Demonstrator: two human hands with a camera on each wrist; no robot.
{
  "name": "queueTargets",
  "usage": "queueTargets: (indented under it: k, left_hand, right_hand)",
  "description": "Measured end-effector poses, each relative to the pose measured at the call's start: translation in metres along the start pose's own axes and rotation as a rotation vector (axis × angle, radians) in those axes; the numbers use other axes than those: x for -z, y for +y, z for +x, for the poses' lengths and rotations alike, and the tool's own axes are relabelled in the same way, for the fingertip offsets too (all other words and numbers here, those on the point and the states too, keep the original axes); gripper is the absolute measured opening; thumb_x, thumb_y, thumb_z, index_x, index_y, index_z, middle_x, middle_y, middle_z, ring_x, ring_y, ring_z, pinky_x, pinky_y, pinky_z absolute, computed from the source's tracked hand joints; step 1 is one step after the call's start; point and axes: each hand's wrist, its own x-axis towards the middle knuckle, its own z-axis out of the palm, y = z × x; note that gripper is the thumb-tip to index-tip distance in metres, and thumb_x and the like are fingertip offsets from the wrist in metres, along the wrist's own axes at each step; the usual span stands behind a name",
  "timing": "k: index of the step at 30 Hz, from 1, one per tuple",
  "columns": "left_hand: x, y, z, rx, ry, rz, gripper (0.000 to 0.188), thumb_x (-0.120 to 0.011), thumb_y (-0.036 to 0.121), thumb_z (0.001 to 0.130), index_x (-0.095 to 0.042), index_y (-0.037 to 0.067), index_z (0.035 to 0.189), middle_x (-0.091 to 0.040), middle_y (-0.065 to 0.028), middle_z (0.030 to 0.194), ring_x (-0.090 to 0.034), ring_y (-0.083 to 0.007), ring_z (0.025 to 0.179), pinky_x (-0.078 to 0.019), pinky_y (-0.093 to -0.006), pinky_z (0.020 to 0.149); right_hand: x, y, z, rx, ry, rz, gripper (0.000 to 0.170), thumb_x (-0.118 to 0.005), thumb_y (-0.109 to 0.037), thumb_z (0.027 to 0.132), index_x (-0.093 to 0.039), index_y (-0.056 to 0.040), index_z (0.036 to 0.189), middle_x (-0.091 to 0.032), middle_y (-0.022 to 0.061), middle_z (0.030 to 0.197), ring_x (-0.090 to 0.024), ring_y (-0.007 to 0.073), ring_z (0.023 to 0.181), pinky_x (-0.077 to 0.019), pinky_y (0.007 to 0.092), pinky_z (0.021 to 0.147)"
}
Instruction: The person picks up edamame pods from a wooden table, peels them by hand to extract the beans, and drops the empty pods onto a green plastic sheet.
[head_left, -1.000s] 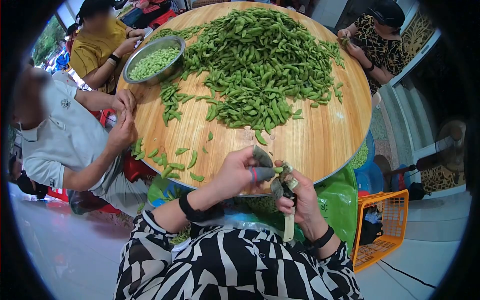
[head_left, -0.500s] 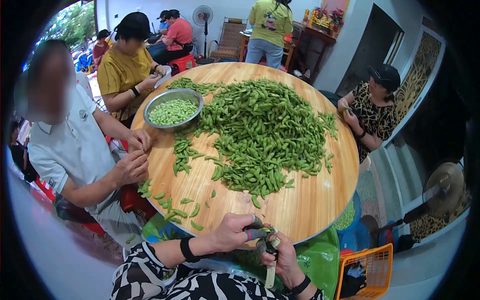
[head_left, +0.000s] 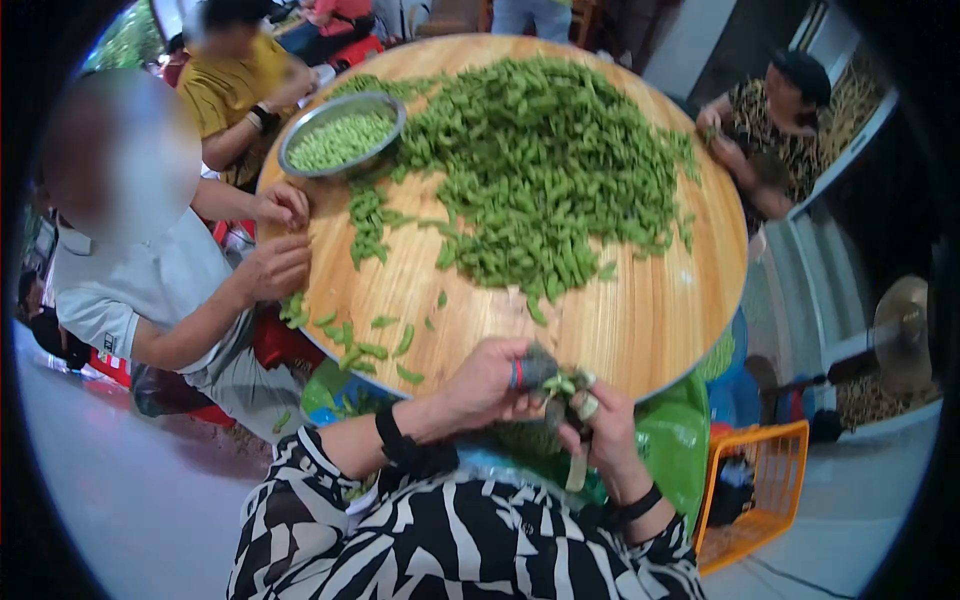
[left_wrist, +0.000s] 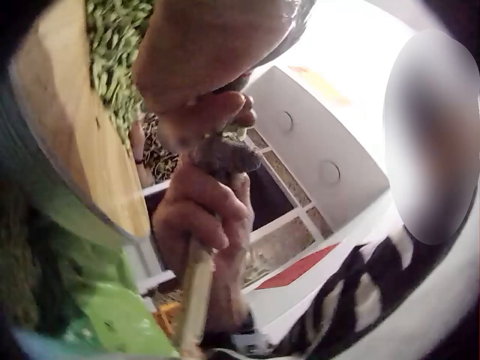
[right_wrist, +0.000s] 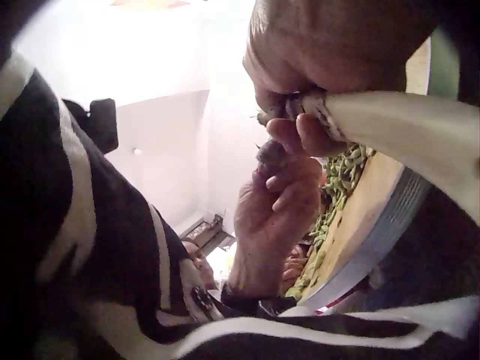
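One pod [head_left: 565, 381] looks wider-splayed than before, pinched by the curled left hand [head_left: 490, 382] and right hand [head_left: 607, 425], which grips a handle [head_left: 577, 472].

1. We've got a round wooden table [head_left: 700, 290], visible grain.
2. We see a big heap of edamame pods [head_left: 545, 170] on it.
3. Metal bowl [head_left: 393, 148] with shelled beans [head_left: 342, 138], left of heap.
4. Loose pods [head_left: 373, 351] scattered near our left edge.

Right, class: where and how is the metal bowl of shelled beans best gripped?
Probably by opposite sides of its rim, two-handed, coming from the edge of the wooden table. The metal bowl stands upright, wide and round, holding shelled beans, while heaped green pods crowd its inward side.
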Motion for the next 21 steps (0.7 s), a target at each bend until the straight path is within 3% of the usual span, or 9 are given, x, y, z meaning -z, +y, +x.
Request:
queueTargets:
  k: [1, 6, 9, 11, 14, 20, 21]
  left_hand:
    - [0.002, -0.001, 0.000, -0.106, 0.005, 0.169, 0.016, -0.057, 0.017, 0.093, -0.063, 0.003, 0.098, -0.060, -0.0015, 0.068, -0.051, -0.0046, 0.052, -0.0383, -0.0178, 0.045]
    - [0.009, -0.002, 0.000, -0.145, -0.014, 0.305, 0.016, -0.057, 0.011, 0.093, -0.062, 0.002, 0.105, -0.063, -0.0023, 0.077, -0.055, -0.0049, 0.064, -0.0422, -0.0180, 0.051]
    - [0.005, -0.002, -0.002, -0.101, 0.037, 0.458, 0.018, -0.052, 0.002, 0.090, -0.061, 0.001, 0.106, -0.063, -0.0025, 0.081, -0.056, -0.0054, 0.069, -0.0456, -0.0205, 0.058]
    - [0.006, -0.011, -0.001, -0.289, -0.031, 0.459, 0.019, -0.056, 0.000, 0.090, -0.058, -0.001, 0.109, -0.064, -0.0037, 0.092, -0.060, -0.0091, 0.085, -0.0505, -0.0238, 0.073]
    - [0.008, -0.008, -0.004, -0.211, -0.074, 0.448, 0.022, -0.054, -0.003, 0.089, -0.056, -0.001, 0.111, -0.063, -0.0048, 0.097, -0.060, -0.0108, 0.093, -0.0494, -0.0265, 0.084]
    - [0.005, -0.011, -0.006, -0.194, -0.049, 0.471, 0.029, -0.056, -0.003, 0.087, -0.049, 0.000, 0.115, -0.063, -0.0059, 0.095, -0.058, -0.0097, 0.091, -0.0486, -0.0249, 0.079]
    - [0.005, -0.011, -0.006, -0.195, -0.049, 0.473, 0.029, -0.056, -0.003, 0.087, -0.049, 0.000, 0.115, -0.063, -0.0059, 0.095, -0.058, -0.0097, 0.091, -0.0486, -0.0249, 0.079]
  right_hand:
    - [-0.002, 0.000, -0.003, 0.016, 0.017, 0.016, 0.037, -0.050, -0.008, 0.091, -0.051, 0.0048, 0.125, -0.061, 0.0073, 0.083, -0.048, 0.0096, 0.048, -0.0333, 0.0207, 0.041]
    - [0.000, 0.000, -0.005, 0.126, 0.095, -0.115, 0.032, -0.056, -0.004, 0.088, -0.054, 0.0035, 0.119, -0.062, 0.0053, 0.090, -0.054, 0.0097, 0.058, -0.0398, 0.0210, 0.048]
    - [-0.003, 0.007, 0.001, 0.464, 0.275, -0.511, 0.023, -0.066, -0.004, 0.081, -0.056, 0.0017, 0.102, -0.060, 0.0062, 0.084, -0.056, 0.0122, 0.071, -0.0470, 0.0261, 0.066]
    - [-0.002, 0.005, 0.005, 0.469, 0.244, -0.604, 0.022, -0.066, -0.003, 0.080, -0.056, 0.0017, 0.099, -0.058, 0.0071, 0.081, -0.055, 0.0135, 0.069, -0.0460, 0.0266, 0.064]
    - [-0.001, 0.001, 0.007, 0.444, 0.206, -0.699, 0.019, -0.066, -0.001, 0.077, -0.054, 0.0011, 0.092, -0.054, 0.0092, 0.077, -0.052, 0.0159, 0.065, -0.0431, 0.0274, 0.061]
    - [0.010, 0.010, 0.013, 0.512, 0.162, -0.703, 0.015, -0.063, 0.000, 0.077, -0.055, 0.0008, 0.090, -0.053, 0.0064, 0.075, -0.050, 0.0145, 0.063, -0.0406, 0.0259, 0.057]
    - [0.007, 0.010, 0.008, 0.381, 0.190, -0.634, 0.015, -0.063, 0.000, 0.076, -0.056, 0.0007, 0.090, -0.052, 0.0055, 0.074, -0.050, 0.0144, 0.062, -0.0401, 0.0261, 0.056]
